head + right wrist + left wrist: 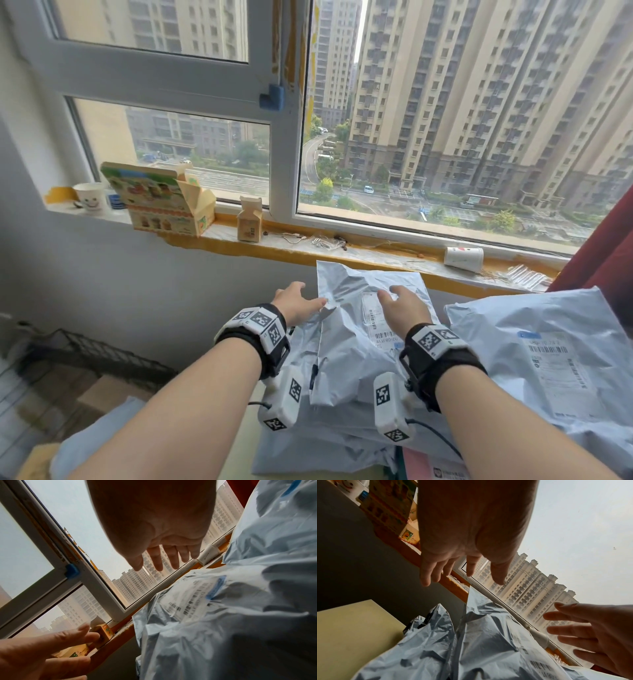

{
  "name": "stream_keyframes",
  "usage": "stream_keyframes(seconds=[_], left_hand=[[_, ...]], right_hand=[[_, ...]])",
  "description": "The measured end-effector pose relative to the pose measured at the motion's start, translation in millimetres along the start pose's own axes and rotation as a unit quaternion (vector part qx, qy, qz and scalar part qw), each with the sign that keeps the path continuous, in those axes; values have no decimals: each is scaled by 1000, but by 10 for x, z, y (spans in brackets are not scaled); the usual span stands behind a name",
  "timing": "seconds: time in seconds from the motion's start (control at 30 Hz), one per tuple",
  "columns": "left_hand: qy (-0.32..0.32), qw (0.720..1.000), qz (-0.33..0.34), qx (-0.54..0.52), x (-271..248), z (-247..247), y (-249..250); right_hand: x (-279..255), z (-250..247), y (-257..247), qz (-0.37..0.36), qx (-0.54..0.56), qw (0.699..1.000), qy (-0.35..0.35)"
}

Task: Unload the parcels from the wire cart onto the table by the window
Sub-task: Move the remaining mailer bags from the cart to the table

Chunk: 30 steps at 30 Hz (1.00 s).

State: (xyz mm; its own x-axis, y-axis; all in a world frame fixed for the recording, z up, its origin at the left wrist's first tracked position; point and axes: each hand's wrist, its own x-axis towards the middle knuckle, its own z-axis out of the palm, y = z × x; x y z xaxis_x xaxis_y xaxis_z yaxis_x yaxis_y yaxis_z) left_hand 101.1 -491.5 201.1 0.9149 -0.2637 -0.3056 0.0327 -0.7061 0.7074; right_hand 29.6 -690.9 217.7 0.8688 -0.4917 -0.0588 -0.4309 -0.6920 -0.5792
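Left hand (297, 303): fingers spread and relaxed, holding nothing, above the left edge of the top parcel.
Right hand (404, 308): wide open, empty, above that parcel's label.
Top parcel (356, 329): grey poly mailer lying on a pile of others on the table (351, 635), below the window sill (342, 251).
Second parcel (548, 353): just right of the pile.
Wire cart (92, 356): lower left, well apart.

Pale yellow table (351, 635) carries a heap of grey parcels (359, 370).
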Motion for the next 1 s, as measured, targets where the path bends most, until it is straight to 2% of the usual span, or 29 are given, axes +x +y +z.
stream_keyframes(seconds=[0.5,0.8,1.0], left_hand=[[93,996,4,1,-605,-846,-707],[144,989,-40,-22,-1084,-1441,-1467],[183,979,-84,-19,-1393,-1846,-2163]], right_hand=[[-508,482,-973,-108,16,994,-6],[-895,1104,-1656,-142,32,988,-60],[-1219,1642,-2146,-176,25,978,-113]])
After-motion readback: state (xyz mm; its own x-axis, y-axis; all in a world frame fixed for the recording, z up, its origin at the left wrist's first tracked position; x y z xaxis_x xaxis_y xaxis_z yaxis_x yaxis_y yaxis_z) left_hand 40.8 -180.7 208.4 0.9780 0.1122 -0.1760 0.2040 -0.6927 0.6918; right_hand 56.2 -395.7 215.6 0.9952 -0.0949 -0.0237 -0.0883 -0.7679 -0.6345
